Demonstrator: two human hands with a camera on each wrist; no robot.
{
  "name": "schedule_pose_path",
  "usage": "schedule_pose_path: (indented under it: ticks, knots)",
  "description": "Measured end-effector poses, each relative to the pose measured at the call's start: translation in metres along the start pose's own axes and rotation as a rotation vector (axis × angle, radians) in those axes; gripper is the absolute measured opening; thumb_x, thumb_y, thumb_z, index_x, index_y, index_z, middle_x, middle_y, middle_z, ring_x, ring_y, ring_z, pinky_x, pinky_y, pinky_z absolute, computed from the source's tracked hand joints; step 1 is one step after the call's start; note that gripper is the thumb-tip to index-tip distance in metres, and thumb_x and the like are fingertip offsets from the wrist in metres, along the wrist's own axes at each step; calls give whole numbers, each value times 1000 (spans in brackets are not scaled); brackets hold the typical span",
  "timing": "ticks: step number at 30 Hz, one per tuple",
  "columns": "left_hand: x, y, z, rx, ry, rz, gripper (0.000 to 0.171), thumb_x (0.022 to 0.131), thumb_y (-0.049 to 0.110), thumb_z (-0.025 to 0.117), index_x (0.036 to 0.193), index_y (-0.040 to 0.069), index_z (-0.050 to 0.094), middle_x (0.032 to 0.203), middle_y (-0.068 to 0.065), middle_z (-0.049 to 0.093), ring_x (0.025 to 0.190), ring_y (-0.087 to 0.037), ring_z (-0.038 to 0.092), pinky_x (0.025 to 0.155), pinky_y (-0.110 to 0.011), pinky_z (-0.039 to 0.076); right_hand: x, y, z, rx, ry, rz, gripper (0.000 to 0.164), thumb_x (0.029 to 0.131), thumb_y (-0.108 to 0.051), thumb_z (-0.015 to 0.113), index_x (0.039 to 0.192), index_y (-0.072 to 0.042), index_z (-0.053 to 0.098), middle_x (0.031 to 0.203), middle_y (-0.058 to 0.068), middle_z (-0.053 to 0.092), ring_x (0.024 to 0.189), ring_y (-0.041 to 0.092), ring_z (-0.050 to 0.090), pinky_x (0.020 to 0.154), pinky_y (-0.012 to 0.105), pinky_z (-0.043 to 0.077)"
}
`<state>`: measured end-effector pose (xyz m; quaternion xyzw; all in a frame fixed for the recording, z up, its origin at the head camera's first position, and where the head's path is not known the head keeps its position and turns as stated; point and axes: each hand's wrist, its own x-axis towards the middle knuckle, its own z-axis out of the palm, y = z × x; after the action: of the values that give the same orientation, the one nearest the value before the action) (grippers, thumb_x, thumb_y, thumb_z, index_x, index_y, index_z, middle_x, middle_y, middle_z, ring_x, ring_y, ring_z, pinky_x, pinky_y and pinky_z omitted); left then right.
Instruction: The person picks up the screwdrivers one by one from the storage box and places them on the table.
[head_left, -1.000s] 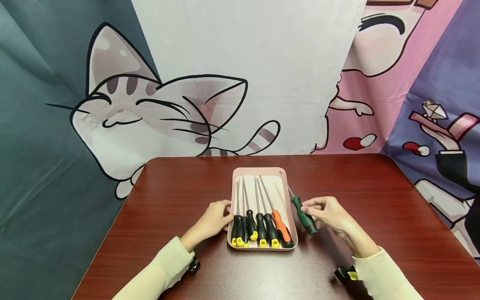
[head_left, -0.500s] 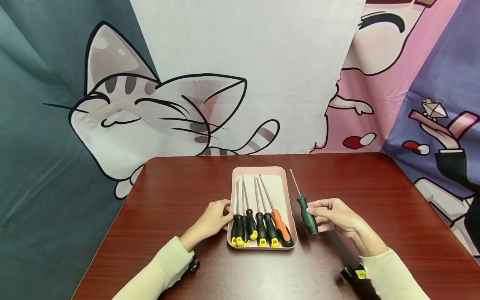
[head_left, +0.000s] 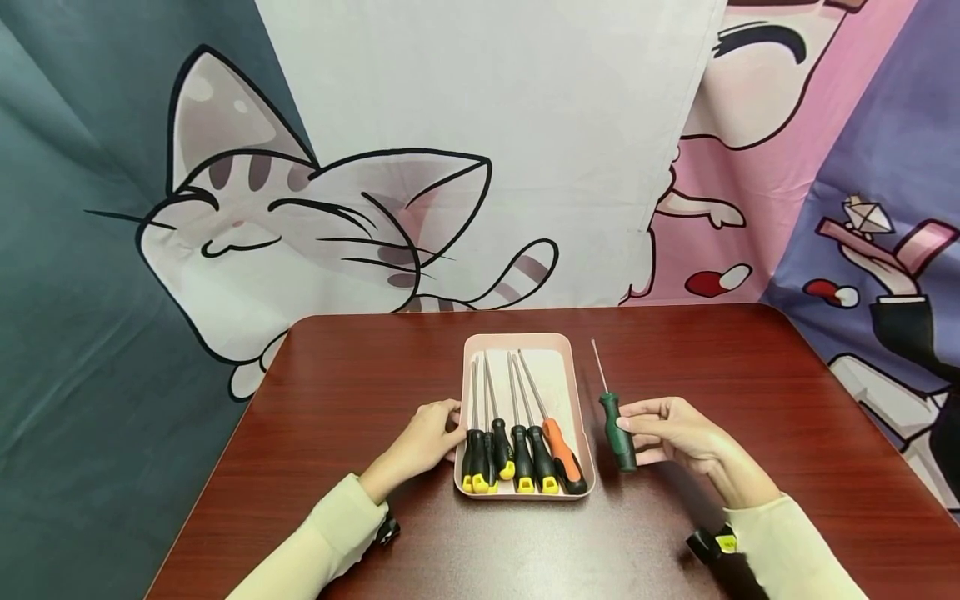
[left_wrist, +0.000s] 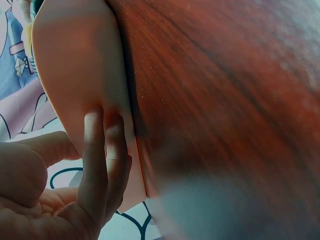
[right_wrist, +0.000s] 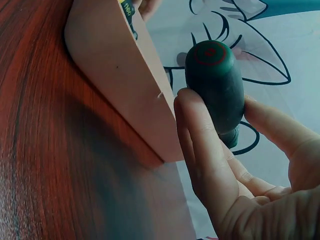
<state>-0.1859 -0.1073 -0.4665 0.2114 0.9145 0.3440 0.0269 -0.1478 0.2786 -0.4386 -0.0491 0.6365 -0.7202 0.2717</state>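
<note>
Pinched between the thumb and fingers of my right hand [head_left: 678,437] is a green screwdriver [head_left: 618,433]. It is off the table, just right of the tray, with its thin shaft pointing away from me. In the right wrist view its handle end [right_wrist: 212,55] shows a red mark. My left hand [head_left: 420,437] holds the left side of a pale pink tray [head_left: 517,342]; the left wrist view shows fingers [left_wrist: 94,135] against the outer wall and the thumb at the rim. Inside lie several black-and-yellow screwdrivers [head_left: 519,458] and one orange-and-black screwdriver [head_left: 562,450], shafts pointing away.
The tray rests on a reddish-brown wooden table [head_left: 360,367]. Behind the table hangs a printed cloth [head_left: 495,92] with a cartoon cat. Dark devices are strapped at both wrists.
My right hand has moved the green screwdriver rightward, so its shaft no longer overlaps the tray, and has turned it more upright in view. My left hand and the tray have stayed put.
</note>
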Motion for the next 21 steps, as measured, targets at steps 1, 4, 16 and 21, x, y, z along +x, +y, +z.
schedule_pose_path:
  ticks: [1, 4, 16, 21]
  knots:
    - [0, 0, 0, -1, 0, 0, 32, 86, 1, 62, 117, -7, 65, 88, -4, 68, 81, -14, 65, 75, -32, 57, 0, 0, 0, -4, 6, 4, 25, 99, -3, 57, 122, 6, 61, 94, 9, 74, 82, 21, 72, 76, 44, 61]
    - [-1, -1, 0, -6, 1, 2, 31, 86, 1, 62, 116, -8, 64, 89, -6, 69, 82, -15, 65, 76, -33, 57, 0, 0, -1, -20, 20, 15, 29, 99, -4, 58, 124, 11, 58, 94, 9, 73, 82, 22, 72, 77, 45, 60]
    - [-1, -1, 0, -30, -12, 1, 32, 88, 0, 61, 119, -9, 63, 91, -7, 69, 82, -15, 67, 74, -29, 58, 2, 3, -5, -59, 78, 34, 35, 98, -7, 61, 124, 15, 53, 92, 9, 72, 79, 20, 71, 75, 45, 61]
    - [-1, -1, 0, -6, 0, 12, 33, 87, 1, 62, 118, -8, 64, 90, -6, 69, 85, -15, 66, 78, -33, 57, 2, 4, -6, -65, 88, 34, 34, 98, -7, 61, 122, 14, 53, 91, 8, 72, 78, 20, 71, 73, 43, 61]
